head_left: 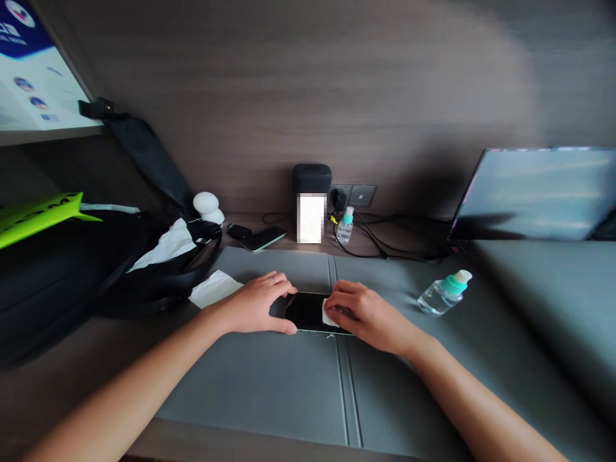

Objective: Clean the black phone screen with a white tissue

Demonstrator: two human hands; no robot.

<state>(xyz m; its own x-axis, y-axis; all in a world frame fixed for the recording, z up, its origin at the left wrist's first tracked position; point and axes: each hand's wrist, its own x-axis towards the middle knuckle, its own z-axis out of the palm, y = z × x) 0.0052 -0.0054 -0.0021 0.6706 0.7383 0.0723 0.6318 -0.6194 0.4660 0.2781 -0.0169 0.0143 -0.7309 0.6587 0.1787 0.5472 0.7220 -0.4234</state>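
A dark-screened phone (307, 312) lies flat on the grey padded mat (255, 378). My left hand (257, 305) grips its left end, thumb on the near edge and fingers on the far edge. Pinched in my right hand (363, 314) is a folded white tissue (328, 314), which touches the right part of the screen. Part of the phone's right end is hidden under that hand. Beside my left wrist lies another white tissue (216, 289). To the right of my right hand, a clear spray bottle (443, 294) with a teal and white top leans at a tilt.
Along the wall stand a black speaker-like box (312, 176), a second small bottle (345, 228) and a round white object (206, 204). Another phone (264, 239) lies there, near black cables (375, 237). A black bag (72, 276) fills the left; a screen (534, 192) stands right.
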